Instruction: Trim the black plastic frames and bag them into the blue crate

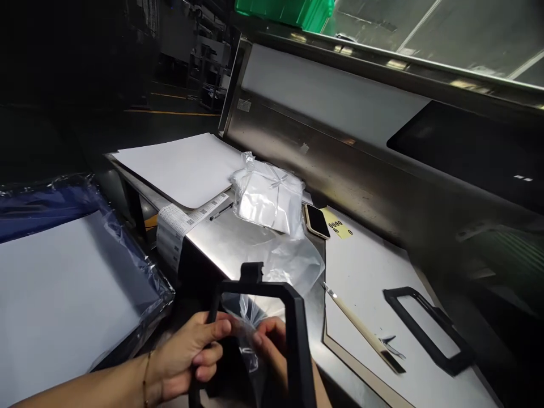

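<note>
Clear plastic film, apparently a bag, is bunched between my two hands. My left hand is closed, its thumb and forefinger pinching the film from the left. Opposite it, my right hand pinches the same film with bent fingers. A black plastic frame with a small clip on its top bar surrounds this spot. Its right bar crosses in front of my right hand, and its left bar runs behind my left hand; what supports it is not clear. Another clear bag lies flat on the metal table just beyond.
A tied plastic packet, a phone and a pen lie farther back. On the white board at right rest a craft knife, nippers and a second black frame. A plastic-lined blue box stands left.
</note>
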### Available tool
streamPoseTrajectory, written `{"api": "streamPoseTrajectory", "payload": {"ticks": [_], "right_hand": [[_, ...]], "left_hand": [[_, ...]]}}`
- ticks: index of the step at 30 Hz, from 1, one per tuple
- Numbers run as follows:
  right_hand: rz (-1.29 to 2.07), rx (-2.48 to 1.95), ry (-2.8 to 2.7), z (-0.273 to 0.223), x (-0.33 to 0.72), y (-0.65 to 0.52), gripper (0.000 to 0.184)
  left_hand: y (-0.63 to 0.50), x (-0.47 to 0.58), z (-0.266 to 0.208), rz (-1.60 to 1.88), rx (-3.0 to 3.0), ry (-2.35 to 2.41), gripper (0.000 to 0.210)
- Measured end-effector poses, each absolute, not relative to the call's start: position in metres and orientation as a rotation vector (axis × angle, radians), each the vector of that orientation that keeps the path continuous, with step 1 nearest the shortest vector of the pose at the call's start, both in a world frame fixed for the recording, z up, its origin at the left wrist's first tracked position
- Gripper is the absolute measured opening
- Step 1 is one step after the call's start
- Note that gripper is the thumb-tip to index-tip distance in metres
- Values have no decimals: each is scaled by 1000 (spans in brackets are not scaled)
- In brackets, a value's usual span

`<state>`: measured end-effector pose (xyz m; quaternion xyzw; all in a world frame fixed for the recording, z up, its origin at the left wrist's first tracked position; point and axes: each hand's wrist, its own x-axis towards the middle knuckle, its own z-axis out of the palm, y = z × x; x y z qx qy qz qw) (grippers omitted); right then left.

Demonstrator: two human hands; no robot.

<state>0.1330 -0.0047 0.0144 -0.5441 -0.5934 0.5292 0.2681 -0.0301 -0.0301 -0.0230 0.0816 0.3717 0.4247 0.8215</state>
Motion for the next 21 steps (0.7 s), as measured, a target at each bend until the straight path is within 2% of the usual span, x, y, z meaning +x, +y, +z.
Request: {"api": "streamPoseTrajectory", "payload": {"ticks": [5, 11, 17, 21], "right_hand": [[1440, -1405, -1469, -7, 125, -31, 26], [1604, -1317, -1032, -38, 144, -35, 25], [1707, -1235, -731, -53, 159, -48, 31], [1595, -1293, -726, -56, 152, -63, 26]], "left_hand": [[-44, -25, -23, 861, 190, 870, 19], [-58, -50, -28, 904, 206, 941, 19], [-68, -81, -50, 985, 263, 972, 17], [-72, -91, -60, 896, 394, 948, 14]]}}
